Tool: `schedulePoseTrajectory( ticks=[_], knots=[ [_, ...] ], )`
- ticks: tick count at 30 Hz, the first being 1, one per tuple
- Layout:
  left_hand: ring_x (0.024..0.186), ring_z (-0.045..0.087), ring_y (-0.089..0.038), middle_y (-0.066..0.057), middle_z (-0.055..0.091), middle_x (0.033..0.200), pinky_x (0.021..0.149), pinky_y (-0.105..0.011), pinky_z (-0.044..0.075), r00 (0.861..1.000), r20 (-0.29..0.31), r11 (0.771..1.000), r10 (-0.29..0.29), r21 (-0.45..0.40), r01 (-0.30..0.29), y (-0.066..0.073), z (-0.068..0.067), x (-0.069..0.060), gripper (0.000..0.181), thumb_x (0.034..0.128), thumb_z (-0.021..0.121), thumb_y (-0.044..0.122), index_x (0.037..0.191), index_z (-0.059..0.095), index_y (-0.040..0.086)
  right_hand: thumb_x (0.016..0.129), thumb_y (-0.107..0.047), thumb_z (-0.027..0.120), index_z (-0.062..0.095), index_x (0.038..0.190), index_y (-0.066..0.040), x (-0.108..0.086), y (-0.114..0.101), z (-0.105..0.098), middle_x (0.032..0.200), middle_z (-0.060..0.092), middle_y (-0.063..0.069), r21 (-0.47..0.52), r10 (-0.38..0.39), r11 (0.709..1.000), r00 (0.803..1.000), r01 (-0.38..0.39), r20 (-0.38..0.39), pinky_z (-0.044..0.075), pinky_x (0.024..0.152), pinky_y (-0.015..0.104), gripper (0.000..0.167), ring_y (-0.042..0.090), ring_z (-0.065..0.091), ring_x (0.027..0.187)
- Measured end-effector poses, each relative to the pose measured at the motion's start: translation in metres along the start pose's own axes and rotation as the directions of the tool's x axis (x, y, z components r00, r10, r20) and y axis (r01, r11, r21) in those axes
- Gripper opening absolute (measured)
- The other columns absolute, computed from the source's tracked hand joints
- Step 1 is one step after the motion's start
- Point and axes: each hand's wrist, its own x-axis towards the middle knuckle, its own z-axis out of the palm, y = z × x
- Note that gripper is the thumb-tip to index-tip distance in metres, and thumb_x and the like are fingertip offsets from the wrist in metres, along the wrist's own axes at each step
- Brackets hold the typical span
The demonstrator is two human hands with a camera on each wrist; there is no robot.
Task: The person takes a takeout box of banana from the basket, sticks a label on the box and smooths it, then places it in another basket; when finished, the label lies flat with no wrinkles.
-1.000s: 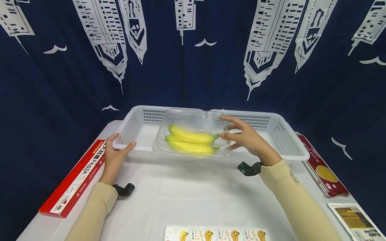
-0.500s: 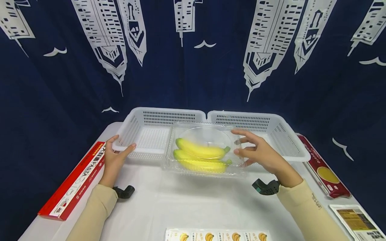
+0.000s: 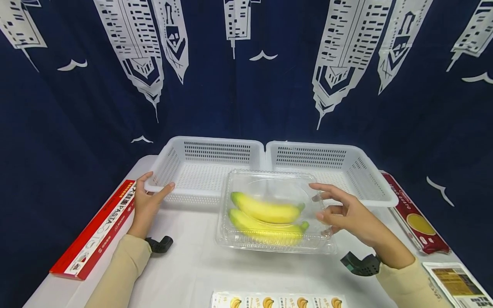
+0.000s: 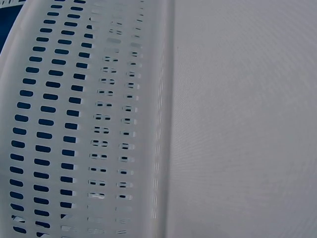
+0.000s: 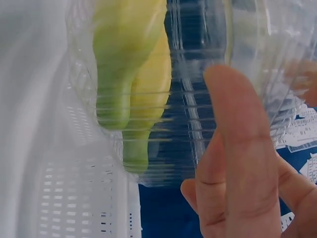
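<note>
My right hand [image 3: 348, 211] grips the right side of a clear plastic box [image 3: 277, 182], with two yellow bananas [image 3: 269, 209] inside, held in front of the baskets. In the right wrist view the thumb of my right hand [image 5: 247, 148] lies against the clear box [image 5: 188, 99], and the green banana ends [image 5: 114, 104] show through it. My left hand [image 3: 146, 207] holds the front left corner of the left white basket [image 3: 204, 175]. The left wrist view shows that basket's slotted wall [image 4: 59, 124], without the fingers.
A second white basket [image 3: 366, 171] stands to the right. A red pasta box [image 3: 96, 231] lies at the left, a dark red package [image 3: 417, 218] and a flat packet [image 3: 458, 282] at the right. Banana stickers [image 3: 279, 300] lie at the table's front edge.
My right hand has brought the clear box with the bananas from over the baskets toward the front and a little right. My left hand stays at the basket corner.
</note>
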Motion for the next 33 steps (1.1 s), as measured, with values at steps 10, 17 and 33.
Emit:
schedulePoseTrajectory(
  ticks=[10, 17, 33],
  knots=[
    [0.149, 0.042, -0.03, -0.015, 0.034, 0.169, 0.106, -0.017, 0.045, 1.0, -0.001, 1.0, 0.001, 0.001, -0.001, -0.001, -0.001, 0.003, 0.086, 0.1003, 0.077, 0.007, 0.168, 0.024, 0.013, 0.1, 0.005, 0.069, 0.054, 0.158, -0.028, -0.02, 0.014, -0.001, 0.138, 0.051, 0.013, 0.031, 0.003, 1.0, 0.999, -0.004, 0.044, 0.066, 0.063, 0.052, 0.069, 0.017, 0.071, 0.084],
    [0.148, 0.043, -0.03, -0.014, 0.034, 0.169, 0.102, -0.015, 0.046, 1.0, -0.001, 1.0, -0.008, 0.003, 0.008, -0.001, -0.001, 0.002, 0.086, 0.1003, 0.077, 0.008, 0.168, 0.024, 0.013, 0.101, 0.005, 0.067, 0.054, 0.157, -0.028, -0.029, 0.031, 0.004, 0.139, 0.049, 0.014, 0.062, 0.013, 0.998, 0.995, -0.019, 0.097, 0.066, 0.063, 0.047, 0.067, 0.014, 0.07, 0.083],
    [0.147, 0.044, -0.032, -0.015, 0.035, 0.169, 0.12, -0.034, 0.044, 1.0, -0.014, 0.999, -0.014, 0.033, 0.015, 0.001, 0.0, 0.0, 0.084, 0.1005, 0.077, 0.012, 0.167, 0.026, 0.013, 0.105, -0.003, 0.067, 0.057, 0.151, -0.037, -0.027, 0.067, 0.014, 0.141, 0.045, 0.035, 0.107, 0.118, 0.985, 0.98, -0.136, 0.159, 0.066, 0.064, 0.045, 0.058, 0.014, 0.069, 0.082]
  ],
)
